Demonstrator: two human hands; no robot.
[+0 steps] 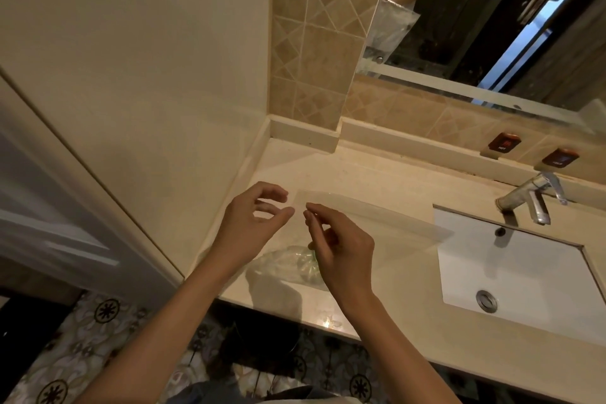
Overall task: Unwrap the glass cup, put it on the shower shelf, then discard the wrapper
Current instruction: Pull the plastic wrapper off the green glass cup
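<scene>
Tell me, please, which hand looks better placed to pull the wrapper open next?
Probably the left hand: its fingers are open beside the wrapper edge, while the right hand already pinches the clear film, seemingly holding it up.

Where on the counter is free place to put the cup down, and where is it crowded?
Bare counter lies between the hands and the back ledge, reaching right toward the faucet. Another bare strip runs along the front edge, left of the sink. It is crowded at the left front, where the left hand, right hand and clear wrapper are.
</scene>
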